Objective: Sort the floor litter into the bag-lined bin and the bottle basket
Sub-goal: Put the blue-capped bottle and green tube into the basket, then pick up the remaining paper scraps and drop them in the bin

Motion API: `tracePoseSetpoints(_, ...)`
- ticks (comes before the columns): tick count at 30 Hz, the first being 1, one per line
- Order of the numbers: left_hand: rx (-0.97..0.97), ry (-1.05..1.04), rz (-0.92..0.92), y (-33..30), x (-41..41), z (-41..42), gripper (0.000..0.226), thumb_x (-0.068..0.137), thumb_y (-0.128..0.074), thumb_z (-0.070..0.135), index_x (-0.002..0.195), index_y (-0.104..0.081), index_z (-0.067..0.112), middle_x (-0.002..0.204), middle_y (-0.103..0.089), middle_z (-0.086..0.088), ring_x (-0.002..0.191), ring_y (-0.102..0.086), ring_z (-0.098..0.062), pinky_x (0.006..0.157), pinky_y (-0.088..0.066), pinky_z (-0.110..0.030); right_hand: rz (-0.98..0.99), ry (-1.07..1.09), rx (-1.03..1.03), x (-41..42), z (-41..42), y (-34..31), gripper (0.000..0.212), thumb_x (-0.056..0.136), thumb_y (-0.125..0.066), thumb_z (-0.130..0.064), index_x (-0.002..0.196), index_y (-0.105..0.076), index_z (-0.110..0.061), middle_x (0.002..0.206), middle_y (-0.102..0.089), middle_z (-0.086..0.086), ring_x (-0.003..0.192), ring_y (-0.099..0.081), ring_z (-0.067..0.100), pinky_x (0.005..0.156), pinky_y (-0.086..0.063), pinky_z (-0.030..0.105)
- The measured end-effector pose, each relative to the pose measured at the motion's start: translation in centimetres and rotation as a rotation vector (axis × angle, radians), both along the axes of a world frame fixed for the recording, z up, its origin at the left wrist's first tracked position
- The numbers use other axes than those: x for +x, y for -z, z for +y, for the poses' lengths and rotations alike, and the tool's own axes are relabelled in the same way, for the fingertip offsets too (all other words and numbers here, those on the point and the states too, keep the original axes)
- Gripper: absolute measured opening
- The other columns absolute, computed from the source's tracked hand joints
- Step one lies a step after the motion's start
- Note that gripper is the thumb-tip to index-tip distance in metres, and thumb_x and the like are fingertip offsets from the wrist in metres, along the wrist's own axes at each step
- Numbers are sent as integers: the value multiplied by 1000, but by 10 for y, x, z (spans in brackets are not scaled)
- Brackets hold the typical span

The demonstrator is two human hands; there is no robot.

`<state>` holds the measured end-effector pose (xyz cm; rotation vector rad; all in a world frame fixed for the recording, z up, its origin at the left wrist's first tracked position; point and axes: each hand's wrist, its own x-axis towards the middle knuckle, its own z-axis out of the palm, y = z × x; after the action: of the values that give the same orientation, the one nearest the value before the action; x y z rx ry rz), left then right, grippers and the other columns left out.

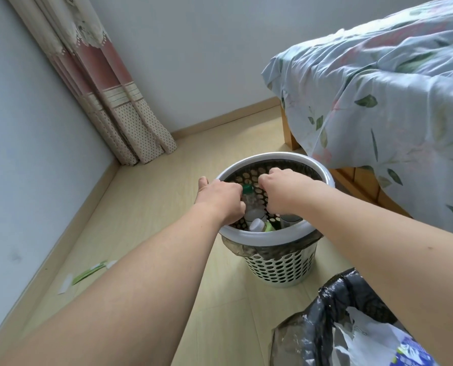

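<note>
Litter (pixel 88 273) lies on the floor at 8 o'clock, unsorted. Left hand (pixel 221 200) and right hand (pixel 278 191) curl inside the basket (pixel 278 268) over bottles (pixel 249 204); what they grip, I cannot tell. Tugging could tip it. Bin (pixel 325 313) at 5 o'clock.

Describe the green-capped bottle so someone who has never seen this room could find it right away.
Find the bed; just left of its corner stands a white perforated basket. Inside it, between the two hands, a clear bottle stands upright, the only one with a green cap.
</note>
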<state>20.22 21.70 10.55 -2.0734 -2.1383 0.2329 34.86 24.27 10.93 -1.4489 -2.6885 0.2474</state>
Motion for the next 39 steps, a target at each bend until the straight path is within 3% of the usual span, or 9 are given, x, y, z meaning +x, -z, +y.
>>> tracePoseSetpoints(4,10,-2,22,-14,-10,-27,26,94,-42,37,109,-59,25,103,-63,0,107,-52,-24,105,-25,-49,54,11,77,-10,-20,-17,47,88,-59,-24,133,-44,-16,120,-50,8,108,-51,26,89,-49,37)
tracePoseSetpoints(11,47,-59,77,-50,-66,-94,33,94,-41,37,120,-55,22,121,-61,-3,116,-50,-26,104,-28,-47,84,-10,75,-55,-78,-40,46,87,-55,-22,131,-44,-17,127,-50,7,111,-51,27,91,-48,40)
tracePoseSetpoints(22,-56,-164,-61,-71,-254,-255,37,96,-43,32,130,-52,22,131,-57,-1,122,-49,-23,102,-34,-38,53,-197,-18,-216,-212,-45,53,89,-52,-23,140,-37,-22,135,-44,0,121,-45,22,84,-39,29)
tracePoseSetpoints(26,-135,-226,-175,-31,-328,-306,39,96,-43,33,132,-49,24,134,-54,3,121,-50,-20,97,-40,-34,-24,-271,-57,-280,-254,-14,53,89,-51,-23,139,-37,-23,134,-45,1,120,-46,24,88,-39,30)
tracePoseSetpoints(31,-154,-308,-412,76,-395,-353,37,95,-45,32,131,-51,24,132,-54,3,121,-49,-19,99,-41,-35,-140,-318,-139,-344,-288,37,50,90,-51,-26,138,-38,-21,130,-47,3,118,-47,26,92,-39,33)
tracePoseSetpoints(36,21,-444,-659,180,-399,-374,32,94,-46,34,124,-55,26,119,-57,5,119,-43,-21,98,-32,-34,-301,-263,-204,-370,-300,99,43,89,-50,-25,131,-44,-19,127,-51,3,116,-50,26,90,-39,34)
tracePoseSetpoints(39,9,-451,-703,210,-386,-370,35,93,-48,43,126,-53,32,128,-49,8,124,-35,-20,101,-24,-34,-375,-184,-236,-361,-308,138,36,93,-46,-32,124,-48,-15,121,-54,4,112,-52,26,84,-39,33)
